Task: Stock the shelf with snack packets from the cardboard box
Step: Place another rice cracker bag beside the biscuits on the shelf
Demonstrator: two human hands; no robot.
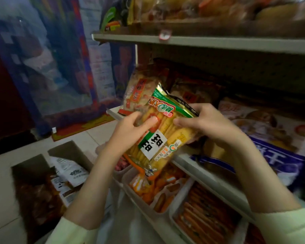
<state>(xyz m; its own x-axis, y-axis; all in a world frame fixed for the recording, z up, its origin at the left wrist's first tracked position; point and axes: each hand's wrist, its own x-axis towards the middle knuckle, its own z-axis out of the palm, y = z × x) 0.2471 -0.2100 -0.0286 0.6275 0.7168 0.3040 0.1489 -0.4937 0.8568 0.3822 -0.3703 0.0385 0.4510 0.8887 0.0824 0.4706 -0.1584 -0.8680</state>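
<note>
A yellow snack packet (163, 136) with a green top and a white label hangs upside down in front of the middle shelf (211, 175). My left hand (130, 129) holds its left side, thumb across the front. My right hand (206, 122) grips its right edge near the green seal. Just behind the packet, a pale packet with an orange label (137, 92) stands on the shelf's left end. The open cardboard box (48, 175) sits on the floor at lower left, with white and brown packets inside.
An upper shelf (201, 41) with a red price tag carries bagged goods. Purple and white packets (278, 155) fill the middle shelf to the right. Below it, white trays (165, 191) hold orange snacks. A blue curtain hangs at the left.
</note>
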